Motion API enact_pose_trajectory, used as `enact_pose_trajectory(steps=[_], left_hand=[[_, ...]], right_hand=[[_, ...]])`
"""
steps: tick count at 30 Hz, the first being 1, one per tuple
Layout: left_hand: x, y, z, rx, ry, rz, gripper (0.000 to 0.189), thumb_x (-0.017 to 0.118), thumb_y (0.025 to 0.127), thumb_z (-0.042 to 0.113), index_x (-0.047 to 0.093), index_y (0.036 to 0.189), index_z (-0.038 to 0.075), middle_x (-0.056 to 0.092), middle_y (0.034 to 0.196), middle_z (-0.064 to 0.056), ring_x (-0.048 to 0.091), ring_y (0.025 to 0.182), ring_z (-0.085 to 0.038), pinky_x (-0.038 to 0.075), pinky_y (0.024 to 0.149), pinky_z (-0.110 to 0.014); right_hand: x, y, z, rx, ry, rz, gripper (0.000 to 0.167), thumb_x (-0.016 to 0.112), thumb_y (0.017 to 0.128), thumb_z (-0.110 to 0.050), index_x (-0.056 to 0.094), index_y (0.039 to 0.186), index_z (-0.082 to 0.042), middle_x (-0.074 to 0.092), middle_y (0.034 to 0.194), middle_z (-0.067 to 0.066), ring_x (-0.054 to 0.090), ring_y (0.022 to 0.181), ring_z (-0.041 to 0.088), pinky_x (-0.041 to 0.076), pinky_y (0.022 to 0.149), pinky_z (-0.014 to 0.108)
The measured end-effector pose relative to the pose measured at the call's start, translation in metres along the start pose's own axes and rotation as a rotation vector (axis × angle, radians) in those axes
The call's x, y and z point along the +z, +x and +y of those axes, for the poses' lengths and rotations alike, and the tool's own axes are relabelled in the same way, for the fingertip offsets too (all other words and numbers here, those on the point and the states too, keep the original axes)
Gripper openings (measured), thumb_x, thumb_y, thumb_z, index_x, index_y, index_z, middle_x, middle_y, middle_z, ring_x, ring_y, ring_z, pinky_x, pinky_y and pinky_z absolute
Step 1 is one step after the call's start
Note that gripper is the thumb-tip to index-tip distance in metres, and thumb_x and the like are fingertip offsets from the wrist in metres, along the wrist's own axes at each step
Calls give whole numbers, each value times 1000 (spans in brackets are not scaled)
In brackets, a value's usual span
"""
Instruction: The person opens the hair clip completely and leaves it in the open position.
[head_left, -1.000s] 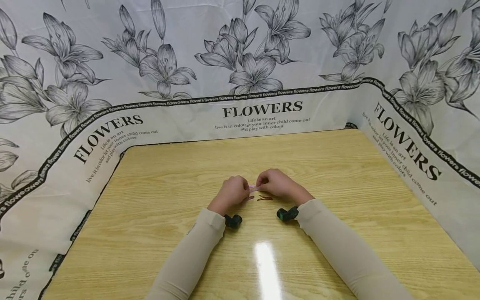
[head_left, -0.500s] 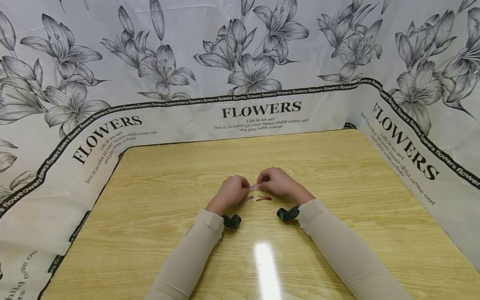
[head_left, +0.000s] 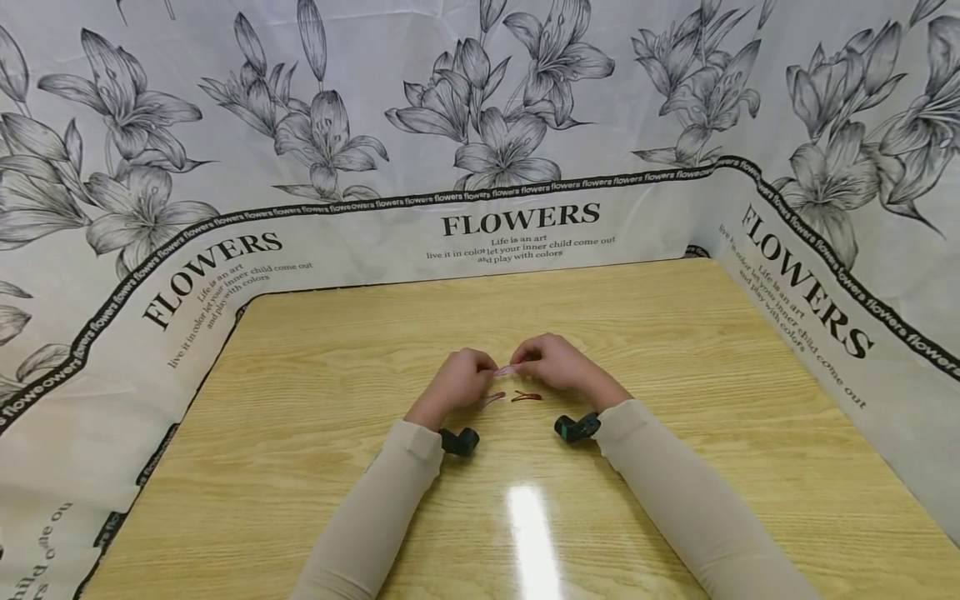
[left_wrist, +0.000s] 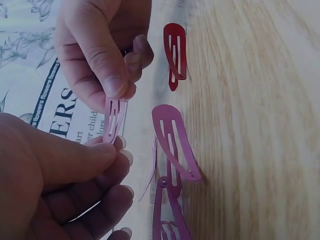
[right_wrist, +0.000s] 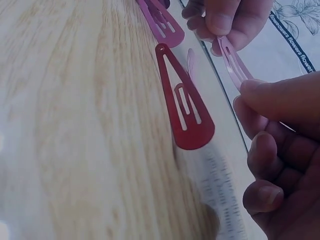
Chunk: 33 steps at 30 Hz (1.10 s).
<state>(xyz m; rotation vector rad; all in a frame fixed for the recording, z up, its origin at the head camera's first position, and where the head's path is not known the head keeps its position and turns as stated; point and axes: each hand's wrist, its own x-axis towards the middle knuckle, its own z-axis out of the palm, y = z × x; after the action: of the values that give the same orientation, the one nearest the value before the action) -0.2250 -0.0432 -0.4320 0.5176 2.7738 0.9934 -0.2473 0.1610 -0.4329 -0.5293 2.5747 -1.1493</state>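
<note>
A light pink snap hair clip (left_wrist: pixel 115 120) is held up between my two hands over the table. My left hand (head_left: pixel 463 382) pinches its near end between thumb and index finger, as the left wrist view shows. The opposite end is pinched by my right hand (head_left: pixel 557 363), thumb against curled fingers. Below the hands lies a red snap hair clip (right_wrist: pixel 194 138), its tongue sprung apart from the frame. Mauve-pink snap clips (left_wrist: pixel 164 116) lie left of it, overlapping in the left wrist view. Behind them, a paler pink clip (right_wrist: pixel 191 65) shows mostly edge-on.
The wood-grain table (head_left: pixel 337 350) is bounded at the back and sides by a white floral cloth (head_left: pixel 360 242) with black lettering. Dark wrist cameras (head_left: pixel 459 442) sit at both cuffs. A bright light reflection (head_left: pixel 532 533) falls on the table's near part.
Both hands have shifted slightly, and the pink clip between them looks narrower and more tilted. More of the mauve clip beside the left hand shows. The red clip stays in place.
</note>
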Motion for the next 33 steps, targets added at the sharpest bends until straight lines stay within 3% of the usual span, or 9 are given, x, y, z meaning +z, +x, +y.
enact_pose_trajectory(steps=[13, 24, 33], left_hand=[[0, -2, -2, -25, -67, 12, 20, 56, 98, 16, 73, 102, 9, 71, 99, -4, 58, 81, -15, 47, 71, -28], [-1, -5, -6, -36, -166, 8, 20, 55, 98, 18, 73, 103, 9, 70, 97, -5, 57, 74, -12, 47, 68, -26], [-3, -10, -7, -73, -256, 3, 21, 54, 99, 20, 71, 107, 12, 68, 104, -4, 59, 79, -15, 50, 67, -28]], right_hand=[[2, -3, 5, -50, -24, 24, 11, 64, 93, -23, 72, 98, -15, 67, 94, 1, 54, 82, 16, 44, 75, 31], [2, -9, 5, -53, 82, 0, 14, 61, 96, -22, 71, 101, -13, 63, 88, 9, 52, 73, 19, 44, 66, 32], [5, -8, 9, -37, 145, 8, 19, 58, 98, -24, 71, 109, -15, 66, 99, 4, 53, 80, 20, 45, 71, 33]])
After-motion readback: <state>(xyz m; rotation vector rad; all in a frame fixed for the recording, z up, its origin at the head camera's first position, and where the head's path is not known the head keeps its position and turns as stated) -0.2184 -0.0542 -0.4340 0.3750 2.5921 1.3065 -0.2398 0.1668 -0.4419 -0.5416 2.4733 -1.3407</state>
